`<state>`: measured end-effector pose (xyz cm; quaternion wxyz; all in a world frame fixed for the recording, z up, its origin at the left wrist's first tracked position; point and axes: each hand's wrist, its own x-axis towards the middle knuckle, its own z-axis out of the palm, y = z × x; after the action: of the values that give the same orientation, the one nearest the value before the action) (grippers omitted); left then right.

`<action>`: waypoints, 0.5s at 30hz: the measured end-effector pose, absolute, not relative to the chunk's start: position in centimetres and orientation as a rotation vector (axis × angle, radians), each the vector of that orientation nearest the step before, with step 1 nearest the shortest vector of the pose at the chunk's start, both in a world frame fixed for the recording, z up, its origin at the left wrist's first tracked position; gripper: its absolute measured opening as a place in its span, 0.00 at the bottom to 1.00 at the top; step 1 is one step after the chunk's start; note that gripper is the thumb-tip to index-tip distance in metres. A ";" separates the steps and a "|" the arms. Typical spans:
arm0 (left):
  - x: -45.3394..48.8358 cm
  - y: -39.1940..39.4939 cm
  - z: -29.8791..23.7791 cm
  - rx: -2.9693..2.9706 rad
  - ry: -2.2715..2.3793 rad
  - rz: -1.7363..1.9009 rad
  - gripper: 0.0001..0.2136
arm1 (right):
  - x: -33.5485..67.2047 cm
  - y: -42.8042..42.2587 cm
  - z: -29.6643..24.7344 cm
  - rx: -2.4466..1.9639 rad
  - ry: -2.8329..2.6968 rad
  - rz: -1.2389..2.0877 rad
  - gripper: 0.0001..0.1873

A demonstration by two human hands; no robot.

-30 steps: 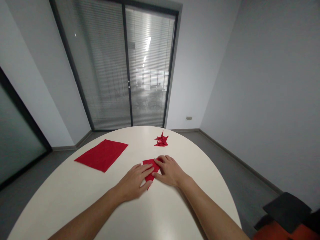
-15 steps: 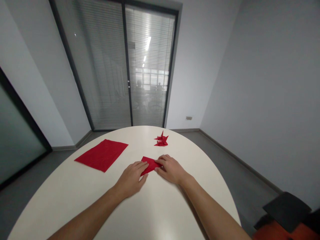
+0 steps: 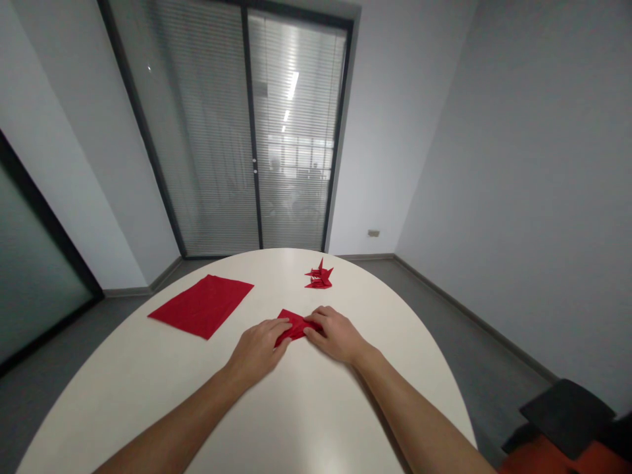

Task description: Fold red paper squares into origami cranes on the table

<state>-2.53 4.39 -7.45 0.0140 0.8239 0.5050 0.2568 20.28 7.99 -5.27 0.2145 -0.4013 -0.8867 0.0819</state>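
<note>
A small folded piece of red paper [image 3: 296, 325] lies on the white table between my hands. My left hand [image 3: 257, 345] is closed on its left end, fingers on top and thumb at the near edge. At the right end, my right hand [image 3: 334, 331] pinches the paper with fingers and thumb. Both hands hide parts of the folds. Just beyond them stand red folded-paper figures [image 3: 320, 276] with pointed tips, clustered together; how many there are I cannot tell.
A flat stack or sheet of red paper [image 3: 203, 308] lies at the left on the round white table [image 3: 306, 421]. Behind the table is a glass partition with blinds [image 3: 296, 197]. A black and orange chair [image 3: 567, 418] stands at the lower right.
My left thumb has come in against the near edge of the folded paper. The right hand has shifted very slightly left. The other paper things have not moved.
</note>
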 end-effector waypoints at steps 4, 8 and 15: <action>-2.6 4.3 -7.3 2.566 1.602 0.776 0.14 | 20.1 7.9 -5.3 -1.113 -2.448 0.231 0.16; -2.6 4.3 -7.1 2.579 1.610 0.753 0.14 | 20.0 7.7 -5.1 -1.129 -2.440 0.232 0.16; -2.5 4.2 -6.9 2.604 1.620 0.750 0.14 | 19.8 7.6 -4.9 -1.141 -2.436 0.252 0.16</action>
<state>-2.48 4.16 -6.90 -0.0078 0.8248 0.5131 0.2376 19.80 7.58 -4.89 0.2180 -0.4122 -0.8799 0.0911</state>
